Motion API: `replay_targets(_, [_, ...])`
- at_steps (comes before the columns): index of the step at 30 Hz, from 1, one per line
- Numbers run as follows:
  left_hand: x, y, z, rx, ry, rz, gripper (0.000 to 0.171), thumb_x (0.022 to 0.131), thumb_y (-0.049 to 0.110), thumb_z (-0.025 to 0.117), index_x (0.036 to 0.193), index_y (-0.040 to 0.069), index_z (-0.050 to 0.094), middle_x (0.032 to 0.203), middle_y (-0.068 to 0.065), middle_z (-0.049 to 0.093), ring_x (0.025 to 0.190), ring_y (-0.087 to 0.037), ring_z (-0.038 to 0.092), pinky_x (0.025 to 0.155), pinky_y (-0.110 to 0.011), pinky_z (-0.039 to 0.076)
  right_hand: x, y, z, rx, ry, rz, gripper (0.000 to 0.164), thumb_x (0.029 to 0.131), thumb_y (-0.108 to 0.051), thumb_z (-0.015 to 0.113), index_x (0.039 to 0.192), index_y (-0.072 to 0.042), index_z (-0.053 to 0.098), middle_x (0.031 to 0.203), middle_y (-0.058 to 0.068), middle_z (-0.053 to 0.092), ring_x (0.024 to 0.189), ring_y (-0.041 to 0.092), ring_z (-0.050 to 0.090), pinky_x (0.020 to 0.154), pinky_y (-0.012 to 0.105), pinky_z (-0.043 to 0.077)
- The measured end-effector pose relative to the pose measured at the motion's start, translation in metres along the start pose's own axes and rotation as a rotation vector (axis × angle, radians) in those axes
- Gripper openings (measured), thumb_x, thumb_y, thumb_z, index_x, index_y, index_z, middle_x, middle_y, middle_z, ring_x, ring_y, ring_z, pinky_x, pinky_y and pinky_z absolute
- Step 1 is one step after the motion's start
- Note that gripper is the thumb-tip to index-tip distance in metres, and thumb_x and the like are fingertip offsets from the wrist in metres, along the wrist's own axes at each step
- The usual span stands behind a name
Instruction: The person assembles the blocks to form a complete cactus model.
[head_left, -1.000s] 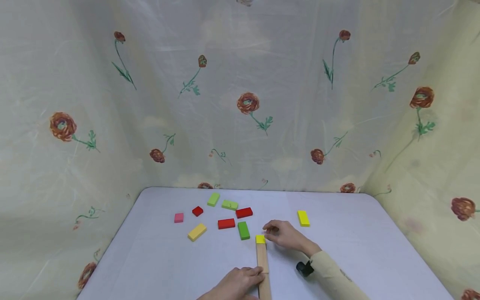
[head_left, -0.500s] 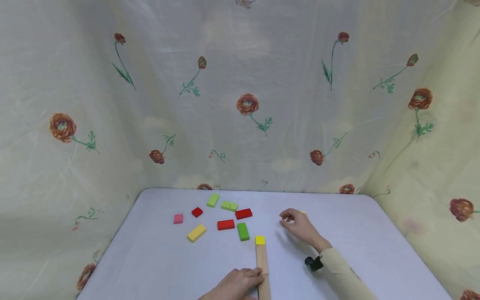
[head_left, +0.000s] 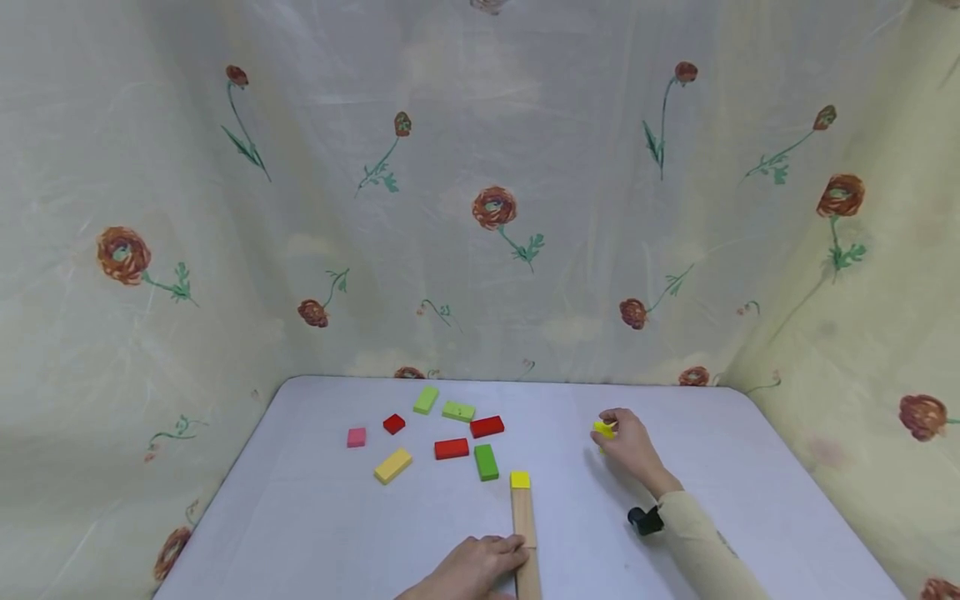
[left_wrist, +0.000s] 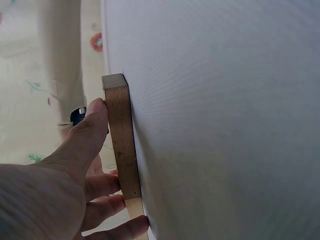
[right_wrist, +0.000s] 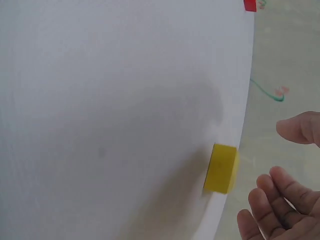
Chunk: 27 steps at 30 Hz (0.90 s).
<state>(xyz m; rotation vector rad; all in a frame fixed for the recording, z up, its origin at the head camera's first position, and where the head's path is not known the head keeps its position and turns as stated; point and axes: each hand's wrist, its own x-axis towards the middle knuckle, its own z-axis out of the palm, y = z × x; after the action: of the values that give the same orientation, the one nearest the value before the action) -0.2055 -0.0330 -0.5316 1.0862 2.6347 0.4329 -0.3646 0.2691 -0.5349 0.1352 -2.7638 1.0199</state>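
Note:
In the head view, my left hand point(head_left: 474, 567) lies at two plain wooden blocks laid end to end. Its fingers rest on the far wooden block point(head_left: 523, 517) and around the joint. The left wrist view shows the thumb and fingertips touching the near wooden block point(left_wrist: 121, 140) along its edge. A yellow block point(head_left: 520, 480) sits at the far end of this row. Over to the right, my right hand point(head_left: 628, 443) hovers with thumb and fingers parted above another yellow block point(right_wrist: 220, 169). A gap shows between them in the right wrist view.
Left of centre lie red blocks point(head_left: 452, 449), a green block point(head_left: 486, 462), light green blocks point(head_left: 426, 400), an orange-yellow block point(head_left: 393, 466) and a pink block point(head_left: 356, 437). Flowered curtains point(head_left: 495, 292) stand behind and beside the white table point(head_left: 300, 517).
My right hand has moved away from the row, rightward to the separate yellow block, and now partly covers it. The left hand has stayed on the wooden blocks.

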Motion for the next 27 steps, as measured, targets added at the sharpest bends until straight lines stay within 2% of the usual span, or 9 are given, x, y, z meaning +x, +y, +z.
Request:
replay_targets(8, [-0.001, 0.0, 0.0, -0.005, 0.016, 0.019, 0.062, 0.081, 0.049, 0.072, 0.134, 0.022, 0.058, 0.134, 0.006, 0.059, 0.108, -0.004, 0.061, 0.08, -0.021, 0.053, 0.0, 0.008, -0.004, -0.014, -0.043, 0.133, 0.051, 0.085, -0.022, 0.07, 0.119, 0.012, 0.053, 0.114, 0.027, 0.055, 0.099, 0.035, 0.055, 0.084, 0.047, 0.048])
replay_targets(15, [0.0, -0.001, 0.0, -0.009, 0.01, 0.022, 0.06, 0.081, 0.049, 0.071, 0.134, 0.023, 0.058, 0.134, 0.006, 0.059, 0.107, -0.004, 0.06, 0.08, -0.022, 0.053, 0.001, 0.015, -0.003, -0.011, -0.059, 0.172, 0.051, 0.085, -0.024, 0.071, 0.116, 0.014, 0.054, 0.111, 0.028, 0.058, 0.094, 0.032, 0.057, 0.083, 0.044, 0.05])
replay_targets(27, [0.0, -0.003, 0.001, 0.002, 0.027, 0.042, 0.06, 0.082, 0.05, 0.07, 0.134, 0.023, 0.058, 0.134, 0.005, 0.059, 0.107, -0.005, 0.061, 0.079, -0.022, 0.053, 0.004, 0.02, 0.002, -0.023, -0.083, 0.229, 0.047, 0.086, -0.024, 0.071, 0.115, 0.009, 0.054, 0.105, 0.021, 0.061, 0.089, 0.026, 0.056, 0.079, 0.038, 0.052])
